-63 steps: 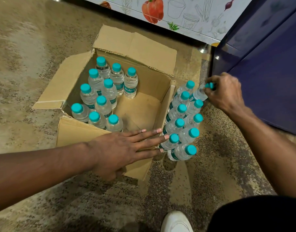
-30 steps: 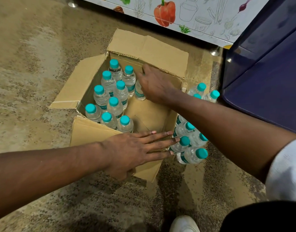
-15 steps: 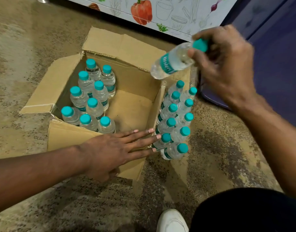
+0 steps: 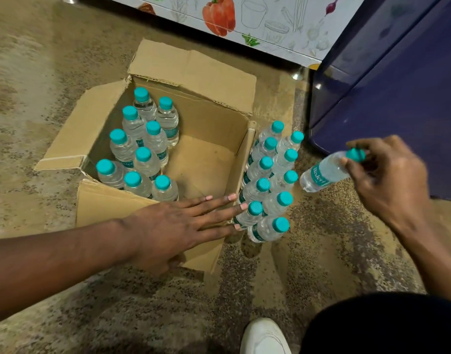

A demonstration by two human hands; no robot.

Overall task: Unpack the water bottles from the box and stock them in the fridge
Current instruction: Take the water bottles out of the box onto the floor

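Observation:
An open cardboard box [image 4: 209, 159] sits on the floor with several teal-capped water bottles [image 4: 142, 146] standing in its left half. Several more bottles [image 4: 270, 180] stand in two rows on the floor along the box's right side. My left hand [image 4: 173, 226] lies flat with straight fingers on the box's near right corner, fingertips touching the nearest floor bottles. My right hand [image 4: 387, 175] pinches one water bottle [image 4: 324, 172] by its cap, tilted in the air just right of the floor rows.
A dark blue fridge door [image 4: 398, 85] stands at the right, close behind the held bottle. A white cabinet front [image 4: 257, 19] printed with vegetables runs along the back. My white shoe [image 4: 265, 338] is at the bottom, on speckled stone floor.
My right hand reached into the box, lifted one bottle out by its cap, and has lowered it to the right beside the floor rows. My left hand stayed on the box.

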